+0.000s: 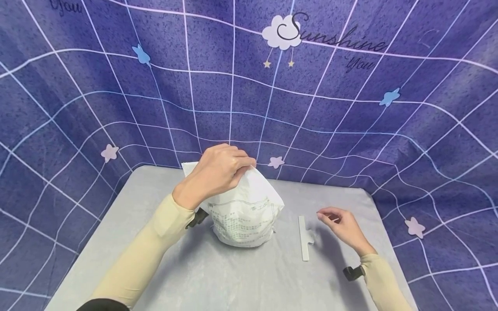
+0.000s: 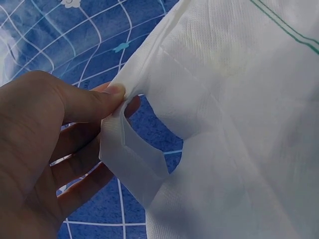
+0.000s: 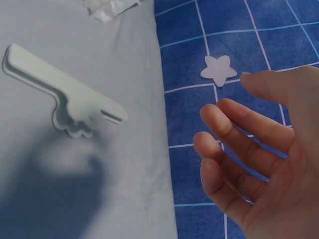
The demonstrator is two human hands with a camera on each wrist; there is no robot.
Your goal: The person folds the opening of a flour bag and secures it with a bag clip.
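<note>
A white woven bag [image 1: 243, 216] with green print stands on the table, its lower part bulging. My left hand [image 1: 221, 170] pinches the bag's top edge between thumb and fingers. Seen from the left wrist, the thumb [image 2: 112, 94] presses the material right beside a cut-out handle hole, and the blue cloth shows through that hole. To the right of the bag lies a white bag clip [image 1: 304, 238], a long bar with a scalloped tab on one side. My right hand [image 1: 342, 226] hovers just right of the clip, fingers loosely bent and nothing in them.
A pale grey cloth covers the table [image 1: 249, 280]. Behind it and along both sides hangs a purple-blue curtain [image 1: 218, 95] with a grid and stars. A black wrist strap [image 1: 354, 273] sits on the right sleeve.
</note>
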